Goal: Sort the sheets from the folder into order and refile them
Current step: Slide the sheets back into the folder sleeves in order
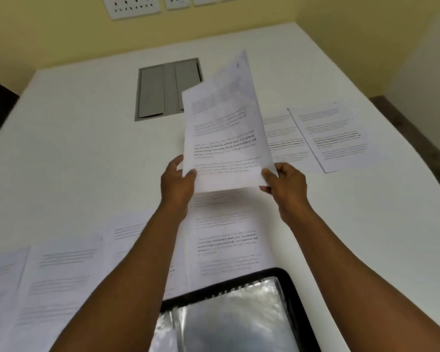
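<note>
I hold a printed sheet (224,128) up above the white table, tilted back to the right. My left hand (177,181) pinches its lower left corner and my right hand (283,185) pinches its lower right corner. Below my arms lies another printed sheet (229,235). More sheets (59,275) are spread along the near left of the table. Two sheets (333,135) lie at the right. A black folder (239,316) with shiny clear sleeves lies open at the near edge, between my forearms.
A grey cable hatch (163,88) is set into the white table (74,148) at the back. Wall sockets (135,7) sit on the yellow wall beyond. The table's right edge (417,153) runs diagonally, with floor past it.
</note>
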`<state>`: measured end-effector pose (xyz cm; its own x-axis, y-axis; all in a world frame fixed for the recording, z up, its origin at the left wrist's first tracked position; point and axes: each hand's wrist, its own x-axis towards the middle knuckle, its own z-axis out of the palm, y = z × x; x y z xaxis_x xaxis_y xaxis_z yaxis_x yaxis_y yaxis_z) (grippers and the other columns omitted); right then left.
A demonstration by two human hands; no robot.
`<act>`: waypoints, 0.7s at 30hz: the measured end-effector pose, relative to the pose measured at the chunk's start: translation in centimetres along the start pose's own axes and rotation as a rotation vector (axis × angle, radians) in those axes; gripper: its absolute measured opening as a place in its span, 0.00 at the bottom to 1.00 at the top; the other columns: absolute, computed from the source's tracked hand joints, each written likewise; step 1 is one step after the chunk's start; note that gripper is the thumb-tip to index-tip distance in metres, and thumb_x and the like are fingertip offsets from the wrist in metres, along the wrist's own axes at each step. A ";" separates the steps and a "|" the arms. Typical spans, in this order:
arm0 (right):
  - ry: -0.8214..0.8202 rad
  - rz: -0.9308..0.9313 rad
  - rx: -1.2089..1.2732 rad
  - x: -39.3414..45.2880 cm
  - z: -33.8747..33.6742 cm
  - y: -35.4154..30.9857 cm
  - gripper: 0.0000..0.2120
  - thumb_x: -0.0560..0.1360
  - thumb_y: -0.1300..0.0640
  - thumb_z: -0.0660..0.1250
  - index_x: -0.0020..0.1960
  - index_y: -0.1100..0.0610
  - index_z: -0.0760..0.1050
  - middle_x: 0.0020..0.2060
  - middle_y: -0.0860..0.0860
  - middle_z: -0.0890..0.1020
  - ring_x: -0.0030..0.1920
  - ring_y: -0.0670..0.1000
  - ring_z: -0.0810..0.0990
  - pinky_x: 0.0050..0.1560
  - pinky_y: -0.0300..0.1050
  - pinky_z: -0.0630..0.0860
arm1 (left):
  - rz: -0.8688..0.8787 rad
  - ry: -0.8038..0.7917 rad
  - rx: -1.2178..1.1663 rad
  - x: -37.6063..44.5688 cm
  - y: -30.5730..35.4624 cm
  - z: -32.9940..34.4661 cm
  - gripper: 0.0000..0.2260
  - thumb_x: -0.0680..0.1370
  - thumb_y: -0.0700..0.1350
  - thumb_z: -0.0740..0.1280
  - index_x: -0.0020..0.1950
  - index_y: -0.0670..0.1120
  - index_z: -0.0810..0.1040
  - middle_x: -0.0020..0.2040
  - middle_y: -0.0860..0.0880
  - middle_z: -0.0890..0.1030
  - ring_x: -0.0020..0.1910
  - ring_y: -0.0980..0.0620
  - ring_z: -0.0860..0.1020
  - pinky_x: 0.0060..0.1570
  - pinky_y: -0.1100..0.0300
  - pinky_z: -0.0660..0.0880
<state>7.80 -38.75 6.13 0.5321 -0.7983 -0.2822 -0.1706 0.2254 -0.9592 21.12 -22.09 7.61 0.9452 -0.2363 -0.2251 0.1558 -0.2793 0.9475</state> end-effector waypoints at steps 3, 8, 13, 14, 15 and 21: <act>-0.067 0.067 -0.009 -5.5 -2.6 1.1 0.04 0.77 0.61 0.69 0.51 0.57 0.77 0.50 0.52 0.82 0.48 0.49 0.83 0.40 0.40 0.81 | 0.006 0.009 0.002 -6.5 -0.8 -2.1 0.21 0.80 0.40 0.65 0.70 0.55 0.69 0.60 0.48 0.77 0.58 0.54 0.77 0.58 0.60 0.75; -0.205 0.198 -0.009 -13.2 -7.6 3.8 0.08 0.77 0.62 0.69 0.55 0.55 0.76 0.52 0.52 0.84 0.51 0.52 0.83 0.43 0.44 0.81 | -0.054 -0.010 0.021 -16.5 -4.8 -5.4 0.24 0.79 0.38 0.65 0.72 0.56 0.67 0.64 0.50 0.75 0.62 0.53 0.75 0.62 0.57 0.74; -0.377 0.335 0.057 -18.6 -12.2 6.4 0.12 0.78 0.65 0.66 0.61 0.57 0.74 0.53 0.53 0.85 0.52 0.54 0.84 0.48 0.49 0.80 | -0.155 -0.084 0.005 -24.8 -8.6 -7.8 0.25 0.79 0.34 0.64 0.73 0.53 0.66 0.60 0.49 0.79 0.57 0.55 0.79 0.56 0.62 0.76; -0.399 0.356 0.052 -19.3 -12.9 6.9 0.13 0.78 0.65 0.66 0.62 0.57 0.74 0.54 0.54 0.84 0.53 0.56 0.84 0.51 0.51 0.80 | -0.173 -0.089 0.013 -26.1 -9.5 -8.2 0.25 0.79 0.33 0.64 0.72 0.53 0.67 0.61 0.49 0.79 0.58 0.53 0.79 0.58 0.58 0.76; -0.420 0.375 0.049 -20.0 -13.4 7.3 0.14 0.78 0.64 0.66 0.63 0.58 0.74 0.54 0.55 0.84 0.54 0.57 0.84 0.55 0.53 0.79 | -0.190 -0.091 0.021 -27.5 -10.3 -8.5 0.25 0.78 0.33 0.64 0.71 0.54 0.68 0.61 0.49 0.79 0.59 0.53 0.78 0.60 0.55 0.76; -0.467 0.358 -0.067 -23.1 -15.3 8.7 0.08 0.77 0.54 0.70 0.55 0.55 0.77 0.51 0.54 0.85 0.50 0.55 0.85 0.53 0.52 0.81 | -0.275 -0.105 0.010 -35.0 -13.3 -8.8 0.25 0.79 0.33 0.64 0.70 0.55 0.68 0.58 0.52 0.80 0.56 0.55 0.79 0.53 0.63 0.77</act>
<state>-18.70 -26.89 4.54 0.7377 -0.3449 -0.5803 -0.4513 0.3873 -0.8039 -11.55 -1.94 4.85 0.8332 -0.2454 -0.4956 0.3984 -0.3551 0.8457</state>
